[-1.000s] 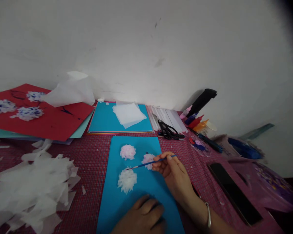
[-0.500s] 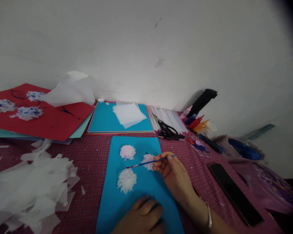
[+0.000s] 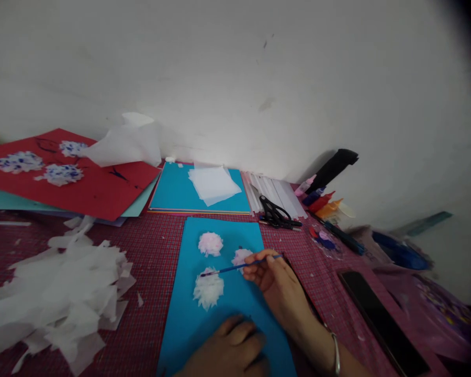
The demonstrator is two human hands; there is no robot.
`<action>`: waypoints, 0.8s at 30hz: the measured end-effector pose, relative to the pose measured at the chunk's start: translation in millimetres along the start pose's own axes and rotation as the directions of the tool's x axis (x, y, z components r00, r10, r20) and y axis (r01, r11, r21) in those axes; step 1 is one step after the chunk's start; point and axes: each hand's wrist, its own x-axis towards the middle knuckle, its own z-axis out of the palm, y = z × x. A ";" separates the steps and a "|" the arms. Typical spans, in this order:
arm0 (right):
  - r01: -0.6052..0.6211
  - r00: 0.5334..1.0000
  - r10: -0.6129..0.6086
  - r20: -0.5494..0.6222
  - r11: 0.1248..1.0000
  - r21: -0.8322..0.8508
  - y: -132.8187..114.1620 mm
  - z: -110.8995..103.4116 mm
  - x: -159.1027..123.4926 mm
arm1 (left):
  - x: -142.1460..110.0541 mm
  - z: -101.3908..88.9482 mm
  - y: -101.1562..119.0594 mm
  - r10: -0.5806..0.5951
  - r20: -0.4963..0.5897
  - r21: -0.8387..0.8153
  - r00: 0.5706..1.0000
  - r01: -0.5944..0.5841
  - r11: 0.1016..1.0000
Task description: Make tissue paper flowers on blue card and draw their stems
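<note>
The thumb and fingers of the right hand [image 3: 280, 288] are together, clamped on the handle of a thin blue paintbrush [image 3: 233, 268]. The brush slants leftward, its dark-stained tip at the upper edge of a white paper flower [image 3: 209, 290]; whether the bristles touch the paper is too fine to tell. A bracelet [image 3: 336, 356] circles the right wrist.

The left hand [image 3: 230, 348] rests palm down on the lower part of a blue sheet [image 3: 182, 319], fingers bent and slightly apart; it is blurred, and its underside is hidden. The white paper flower lies on this sheet, nearer the left hand than the pink flower [image 3: 211, 244] above it. A pale lilac flower [image 3: 241, 257] lies to the right, partly behind the right hand's fingers.

The blue sheet lies on a tabletop [image 3: 153, 262] under a red checked cloth. To its left spreads a loose heap of cut white paper [image 3: 74, 293], and beyond that a red sheet [image 3: 98, 196] bears three white-and-blue flowers [image 3: 63, 174]. Behind the blue sheet, white paper squares [image 3: 214, 186] sit on a stack of coloured sheets [image 3: 172, 188]. Black-handled scissors [image 3: 275, 213] lie partly over white strips [image 3: 265, 193], near several paint bottles [image 3: 322, 201]. To the right are a clear palette with paint [image 3: 325, 240], a dark phone [image 3: 382, 322] and plastic bags [image 3: 419, 298].
</note>
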 end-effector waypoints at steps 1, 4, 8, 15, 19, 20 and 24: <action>0.002 1.000 -0.002 0.000 1.000 0.010 -0.9 -0.4 0.2 | 0.2 -0.2 0.1 0.000 -0.001 0.000 1.000 0.000 1.000; 0.005 1.000 -0.005 -0.004 0.999 0.043 -3.6 -1.6 0.2 | 0.8 0.1 1.0 -0.007 0.007 -0.003 1.000 0.007 1.000; -0.015 1.000 0.015 0.005 0.999 0.042 -3.7 -1.6 -1.0 | 0.3 1.5 2.6 -0.012 0.002 -0.007 1.000 0.012 1.000; -0.014 0.998 0.016 0.068 0.999 -0.032 1.0 1.2 -4.2 | 0.1 -1.0 4.3 -0.017 0.080 -0.018 0.997 0.018 1.000; 0.005 0.997 0.000 0.077 0.998 -0.058 0.8 0.6 -4.8 | 0.9 -2.6 4.6 -0.031 0.090 -0.026 0.995 0.034 0.999; 0.008 0.997 -0.004 0.082 0.998 -0.055 -0.1 0.3 -5.0 | 1.1 -3.0 4.6 -0.033 0.090 -0.026 0.995 0.036 0.999; 0.030 0.993 -0.027 0.119 0.999 -0.029 -5.3 -0.2 -7.5 | 1.6 -5.2 3.9 -0.016 0.096 -0.028 0.995 0.019 0.999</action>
